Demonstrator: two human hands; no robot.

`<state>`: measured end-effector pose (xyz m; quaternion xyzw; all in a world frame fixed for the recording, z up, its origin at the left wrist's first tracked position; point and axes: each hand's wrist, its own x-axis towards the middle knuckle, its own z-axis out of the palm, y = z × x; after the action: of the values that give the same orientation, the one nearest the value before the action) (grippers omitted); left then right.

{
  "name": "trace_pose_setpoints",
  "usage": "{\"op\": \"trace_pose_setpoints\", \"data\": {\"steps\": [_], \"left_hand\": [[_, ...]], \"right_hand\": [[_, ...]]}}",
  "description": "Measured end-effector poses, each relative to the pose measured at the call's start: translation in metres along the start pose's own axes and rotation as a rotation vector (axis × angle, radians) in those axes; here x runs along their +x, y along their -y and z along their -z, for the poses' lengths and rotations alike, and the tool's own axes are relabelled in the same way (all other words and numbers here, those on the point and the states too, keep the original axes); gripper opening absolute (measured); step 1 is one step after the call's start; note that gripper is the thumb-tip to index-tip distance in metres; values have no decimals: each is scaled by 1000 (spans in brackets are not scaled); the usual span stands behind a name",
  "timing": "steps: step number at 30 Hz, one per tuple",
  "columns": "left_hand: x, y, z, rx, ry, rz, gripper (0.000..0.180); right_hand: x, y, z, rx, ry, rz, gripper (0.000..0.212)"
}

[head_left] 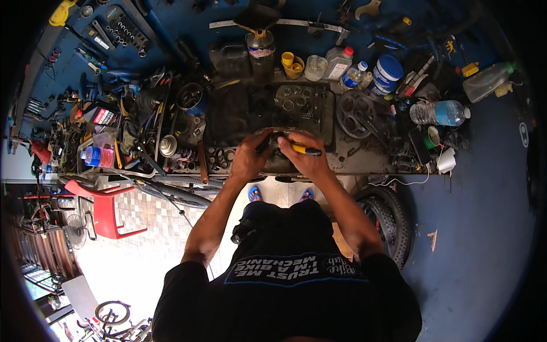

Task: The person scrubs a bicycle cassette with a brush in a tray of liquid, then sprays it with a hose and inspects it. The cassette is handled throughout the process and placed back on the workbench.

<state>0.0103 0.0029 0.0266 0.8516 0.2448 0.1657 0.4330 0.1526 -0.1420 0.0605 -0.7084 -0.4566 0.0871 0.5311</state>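
Both my hands are at the front edge of the workbench [353, 164], close together around a dark, greasy part [276, 149] whose kind I cannot make out. My right hand [310, 162] is closed on a tool with a yellow-and-black handle [306, 150]; its working end is hidden by my fingers and the part. On the left side of the part, my left hand [246, 158] has its fingers curled in, and what they grip is mostly hidden. Beyond my hands lies a dark tray [326, 114] with rings and small metal parts on it.
A crankset [356, 114] lies right of the tray, near a blue-and-white tub [388, 71] and a water bottle [439, 113]. Left are a wooden-handled tool [202, 162] and crowded tool trays. Bicycle tyres [393, 219] stand below the bench; a red chair [105, 208] is at left.
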Motion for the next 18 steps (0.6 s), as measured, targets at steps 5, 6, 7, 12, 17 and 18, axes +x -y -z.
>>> {"op": "trace_pose_setpoints", "data": {"steps": [5, 6, 7, 12, 17, 18], "left_hand": [[1, 1, -2, 32, -17, -30, 58], [2, 2, -2, 23, -18, -26, 58], [3, 1, -2, 15, -20, -23, 58], [4, 2, -4, 41, -21, -21, 55], [7, 6, 0, -16, -6, -38, 54], [6, 4, 3, -97, 8, 10, 53]], "right_hand": [[4, -7, -6, -52, -116, 96, 28], [4, -6, -4, -57, -96, 46, 28], [6, -5, -1, -61, -78, -3, 28], [6, 5, -4, -17, -36, 37, 23], [-1, -28, 9, -228, -9, -208, 42], [-4, -33, 11, -225, 20, -293, 43]]}}
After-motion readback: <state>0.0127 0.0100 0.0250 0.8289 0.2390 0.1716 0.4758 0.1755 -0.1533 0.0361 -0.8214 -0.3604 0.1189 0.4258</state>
